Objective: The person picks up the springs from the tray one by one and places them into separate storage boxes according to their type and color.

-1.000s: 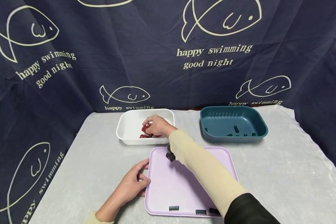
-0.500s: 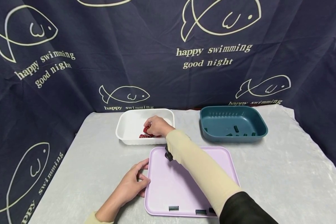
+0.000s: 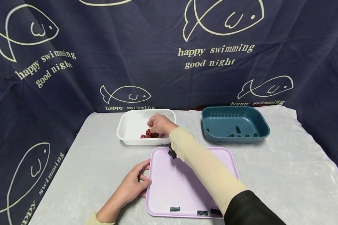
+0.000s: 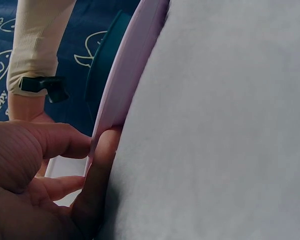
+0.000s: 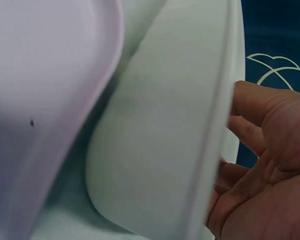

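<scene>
My left hand (image 3: 132,184) holds the left rim of a lilac tray (image 3: 169,178); in the left wrist view the fingers (image 4: 102,155) and thumb pinch its edge. My right hand (image 3: 161,124) reaches into a white bin (image 3: 129,128), its fingers bent just above several red coil springs (image 3: 150,134). Whether a spring is between those fingertips I cannot tell; in the right wrist view the bin wall (image 5: 155,130) hides them. Dark green springs (image 3: 175,209) lie along the tray's near edge, one more spring (image 3: 202,213) farther right.
A teal bin (image 3: 236,139) with several dark green springs (image 3: 238,129) stands at the back right. Grey cloth (image 3: 101,162) covers the table, and a navy curtain (image 3: 163,75) hangs behind. The right forearm (image 3: 205,168) crosses over the tray; a black object (image 3: 215,212) shows beside it.
My right hand has shifted slightly right and up inside the white bin. The red spring seen at its fingers earlier now appears lower, among the others. The left hand stays put.
</scene>
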The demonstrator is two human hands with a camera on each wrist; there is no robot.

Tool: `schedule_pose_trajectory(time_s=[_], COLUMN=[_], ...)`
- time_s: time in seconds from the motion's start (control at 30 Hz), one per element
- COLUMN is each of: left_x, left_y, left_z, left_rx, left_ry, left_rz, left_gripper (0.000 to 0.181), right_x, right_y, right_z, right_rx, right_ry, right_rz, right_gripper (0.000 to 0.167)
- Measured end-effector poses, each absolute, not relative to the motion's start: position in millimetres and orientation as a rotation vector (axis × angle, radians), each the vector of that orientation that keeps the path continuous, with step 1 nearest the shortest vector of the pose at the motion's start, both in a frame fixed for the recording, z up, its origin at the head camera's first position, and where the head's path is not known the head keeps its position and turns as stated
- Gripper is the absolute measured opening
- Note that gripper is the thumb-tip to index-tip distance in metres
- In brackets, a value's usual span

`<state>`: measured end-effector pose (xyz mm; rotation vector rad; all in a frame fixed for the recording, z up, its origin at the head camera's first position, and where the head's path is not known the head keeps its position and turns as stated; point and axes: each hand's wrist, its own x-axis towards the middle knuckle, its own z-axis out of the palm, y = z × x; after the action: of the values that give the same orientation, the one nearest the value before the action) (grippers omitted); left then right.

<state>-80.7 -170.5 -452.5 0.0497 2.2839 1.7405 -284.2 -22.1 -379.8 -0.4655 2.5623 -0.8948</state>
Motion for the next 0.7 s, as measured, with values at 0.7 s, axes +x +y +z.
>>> schedule_pose_trajectory(time_s=[0.7], left_x=[-79.9], left_y=[-170.7], left_z=[-450.1], left_rx=[0.051], left_ry=[2.304], left_rz=[1.708], left_gripper=[0.074], right_x=[-252.2], right_y=[24.3], right_z=[-331.1], right_rx=[-0.755], right_ry=[2.376], right_rz=[-1.061], right_gripper=[0.036])
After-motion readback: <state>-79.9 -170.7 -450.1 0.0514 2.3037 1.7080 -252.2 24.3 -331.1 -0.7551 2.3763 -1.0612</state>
